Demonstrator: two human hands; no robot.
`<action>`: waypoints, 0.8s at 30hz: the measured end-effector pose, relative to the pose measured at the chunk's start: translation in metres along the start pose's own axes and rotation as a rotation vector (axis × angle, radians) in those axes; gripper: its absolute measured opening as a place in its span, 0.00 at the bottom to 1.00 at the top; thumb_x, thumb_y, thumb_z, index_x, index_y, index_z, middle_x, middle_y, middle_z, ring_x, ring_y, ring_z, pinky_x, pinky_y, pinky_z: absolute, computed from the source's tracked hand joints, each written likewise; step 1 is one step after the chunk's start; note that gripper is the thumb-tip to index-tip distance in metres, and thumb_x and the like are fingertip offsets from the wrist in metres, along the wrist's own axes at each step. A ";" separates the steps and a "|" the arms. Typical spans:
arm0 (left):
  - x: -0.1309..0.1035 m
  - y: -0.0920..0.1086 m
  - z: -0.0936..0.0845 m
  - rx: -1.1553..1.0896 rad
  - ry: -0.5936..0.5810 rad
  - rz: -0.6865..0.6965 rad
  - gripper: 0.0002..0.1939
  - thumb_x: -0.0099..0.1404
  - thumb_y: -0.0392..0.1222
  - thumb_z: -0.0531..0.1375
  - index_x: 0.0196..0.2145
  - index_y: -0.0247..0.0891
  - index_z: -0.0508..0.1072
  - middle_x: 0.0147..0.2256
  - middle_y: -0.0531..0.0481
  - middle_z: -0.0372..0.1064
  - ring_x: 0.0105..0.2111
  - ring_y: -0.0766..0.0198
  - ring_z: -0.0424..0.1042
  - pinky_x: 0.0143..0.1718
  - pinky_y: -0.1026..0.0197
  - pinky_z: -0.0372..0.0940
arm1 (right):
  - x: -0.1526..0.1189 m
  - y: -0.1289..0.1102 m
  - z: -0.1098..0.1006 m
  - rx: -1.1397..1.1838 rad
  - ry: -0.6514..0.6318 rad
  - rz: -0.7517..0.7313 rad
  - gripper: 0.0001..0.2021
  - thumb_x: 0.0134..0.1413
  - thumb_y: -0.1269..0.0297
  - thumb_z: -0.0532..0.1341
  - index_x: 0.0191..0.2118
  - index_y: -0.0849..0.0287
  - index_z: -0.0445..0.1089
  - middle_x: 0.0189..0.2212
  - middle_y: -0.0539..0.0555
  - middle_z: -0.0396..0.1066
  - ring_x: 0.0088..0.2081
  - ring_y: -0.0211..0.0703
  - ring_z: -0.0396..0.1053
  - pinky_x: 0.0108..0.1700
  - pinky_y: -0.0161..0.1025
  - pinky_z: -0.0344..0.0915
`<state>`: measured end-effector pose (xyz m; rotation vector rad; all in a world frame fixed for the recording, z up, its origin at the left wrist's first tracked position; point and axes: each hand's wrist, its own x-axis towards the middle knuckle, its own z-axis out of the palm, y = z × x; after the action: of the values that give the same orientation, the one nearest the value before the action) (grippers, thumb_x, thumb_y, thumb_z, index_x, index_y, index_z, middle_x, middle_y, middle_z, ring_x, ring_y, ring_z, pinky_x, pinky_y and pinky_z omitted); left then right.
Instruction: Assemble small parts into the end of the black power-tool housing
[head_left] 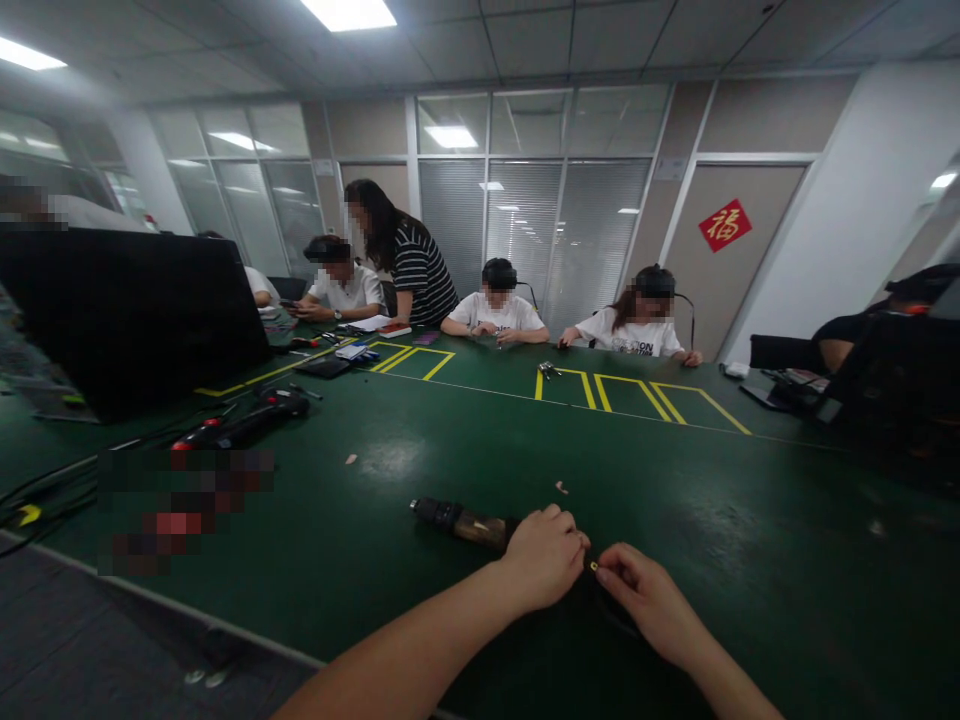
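Observation:
An electric screwdriver (pixel 480 530), or a tool much like one, lies across the green table with its metal tip pointing left. It has a black collar and a brownish body. My left hand (pixel 546 555) is closed around its rear end, hiding that part. Just to the right, my right hand (pixel 651 598) pinches a small yellow piece (pixel 594 567) between thumb and forefinger, close to my left fingertips. What the yellow piece is cannot be made out. Something dark, perhaps a cable, shows beneath my right hand.
A large black monitor (pixel 135 320) stands at the left. Near it lie a black-and-red tool (pixel 251 420), a blurred-out reddish item (pixel 184 520) and cables (pixel 45 490). Yellow tape (pixel 427 362) and keys (pixel 547 370) are farther back. Several people sit or stand across the table.

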<state>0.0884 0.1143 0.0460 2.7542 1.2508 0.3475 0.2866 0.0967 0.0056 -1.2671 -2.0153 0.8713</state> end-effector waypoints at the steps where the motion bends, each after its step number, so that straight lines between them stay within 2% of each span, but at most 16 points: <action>1: -0.005 -0.006 -0.005 0.004 0.011 -0.005 0.16 0.67 0.48 0.51 0.48 0.41 0.70 0.46 0.46 0.65 0.48 0.53 0.61 0.47 0.52 0.57 | 0.000 0.002 0.000 0.001 -0.002 0.003 0.13 0.59 0.54 0.54 0.31 0.58 0.65 0.26 0.49 0.64 0.28 0.42 0.62 0.29 0.34 0.59; 3: -0.015 -0.022 -0.016 -0.010 -0.025 -0.043 0.32 0.56 0.63 0.60 0.53 0.43 0.65 0.52 0.44 0.61 0.52 0.47 0.58 0.51 0.46 0.53 | 0.000 0.005 -0.002 0.002 -0.008 0.015 0.15 0.61 0.53 0.52 0.32 0.58 0.64 0.26 0.49 0.64 0.27 0.41 0.63 0.28 0.34 0.59; 4: -0.021 -0.030 -0.021 -0.023 -0.084 -0.090 0.38 0.50 0.64 0.64 0.54 0.43 0.64 0.50 0.44 0.63 0.50 0.47 0.60 0.51 0.46 0.54 | 0.000 0.005 -0.003 0.006 -0.011 0.031 0.16 0.63 0.52 0.50 0.34 0.58 0.64 0.26 0.49 0.65 0.27 0.41 0.63 0.27 0.33 0.60; 6: -0.029 -0.042 -0.027 -0.056 -0.165 -0.153 0.36 0.48 0.60 0.66 0.50 0.40 0.66 0.46 0.45 0.66 0.46 0.49 0.64 0.46 0.50 0.58 | 0.000 0.000 -0.006 0.008 -0.029 0.069 0.18 0.65 0.50 0.46 0.43 0.59 0.64 0.31 0.51 0.67 0.26 0.41 0.65 0.26 0.34 0.61; 8: -0.033 -0.044 -0.027 -0.107 -0.166 -0.134 0.31 0.49 0.58 0.66 0.47 0.40 0.67 0.44 0.46 0.67 0.44 0.52 0.65 0.44 0.54 0.60 | 0.000 -0.011 -0.008 -0.037 -0.076 0.080 0.20 0.64 0.50 0.48 0.53 0.58 0.59 0.37 0.53 0.68 0.31 0.43 0.68 0.31 0.36 0.64; 10: -0.033 -0.036 -0.022 -0.152 -0.118 -0.089 0.30 0.50 0.57 0.66 0.47 0.41 0.66 0.44 0.47 0.68 0.44 0.52 0.66 0.44 0.54 0.60 | -0.001 -0.027 -0.004 -0.171 -0.133 0.049 0.24 0.59 0.52 0.56 0.58 0.57 0.56 0.43 0.55 0.67 0.40 0.47 0.68 0.40 0.39 0.64; 12: -0.030 -0.022 -0.014 -0.168 -0.077 -0.038 0.34 0.51 0.56 0.65 0.53 0.41 0.62 0.47 0.46 0.66 0.46 0.51 0.65 0.47 0.53 0.59 | -0.004 -0.041 0.007 -0.385 -0.148 0.018 0.31 0.49 0.57 0.66 0.58 0.58 0.58 0.45 0.57 0.67 0.44 0.53 0.67 0.44 0.42 0.64; 14: -0.027 -0.008 -0.007 -0.155 -0.075 0.046 0.39 0.55 0.53 0.63 0.60 0.39 0.54 0.50 0.42 0.64 0.48 0.51 0.63 0.50 0.51 0.56 | -0.008 -0.048 0.020 -0.605 -0.103 0.049 0.34 0.42 0.63 0.70 0.56 0.63 0.61 0.43 0.61 0.67 0.42 0.58 0.68 0.43 0.46 0.65; 15: -0.026 -0.002 -0.006 -0.151 -0.076 0.090 0.39 0.57 0.52 0.62 0.61 0.38 0.51 0.51 0.41 0.64 0.49 0.51 0.62 0.51 0.51 0.55 | -0.012 -0.047 0.027 -0.687 -0.075 0.078 0.32 0.42 0.64 0.69 0.55 0.65 0.61 0.42 0.62 0.68 0.41 0.60 0.69 0.41 0.47 0.66; 18: -0.027 0.011 -0.008 -0.156 -0.036 0.246 0.38 0.60 0.50 0.59 0.62 0.36 0.49 0.53 0.40 0.62 0.52 0.51 0.60 0.55 0.50 0.51 | -0.026 -0.030 0.035 -0.765 -0.035 0.087 0.25 0.49 0.66 0.64 0.54 0.66 0.62 0.42 0.64 0.68 0.35 0.58 0.72 0.33 0.44 0.69; 20: -0.031 0.013 -0.011 -0.191 0.023 0.336 0.36 0.62 0.50 0.57 0.62 0.37 0.48 0.56 0.41 0.59 0.56 0.51 0.56 0.58 0.50 0.47 | -0.039 -0.010 0.027 -0.728 0.022 0.045 0.22 0.50 0.64 0.61 0.52 0.63 0.63 0.42 0.63 0.68 0.32 0.56 0.73 0.29 0.43 0.70; 22: -0.035 0.012 -0.013 -0.227 0.091 0.350 0.34 0.63 0.50 0.55 0.63 0.39 0.47 0.58 0.43 0.56 0.58 0.52 0.51 0.59 0.49 0.44 | -0.057 0.014 0.007 -0.641 0.141 -0.023 0.19 0.53 0.59 0.59 0.51 0.58 0.63 0.43 0.61 0.69 0.34 0.57 0.73 0.28 0.42 0.70; 24: -0.038 0.008 -0.011 -0.224 0.129 0.262 0.32 0.65 0.47 0.53 0.63 0.40 0.46 0.60 0.44 0.54 0.60 0.52 0.48 0.60 0.47 0.41 | -0.080 0.039 -0.024 -0.544 0.258 -0.019 0.20 0.53 0.50 0.59 0.49 0.55 0.65 0.43 0.61 0.69 0.35 0.59 0.73 0.30 0.45 0.71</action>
<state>0.0672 0.0803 0.0520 2.7352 0.8127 0.6535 0.3545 0.0408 -0.0216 -1.5463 -2.1137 0.1266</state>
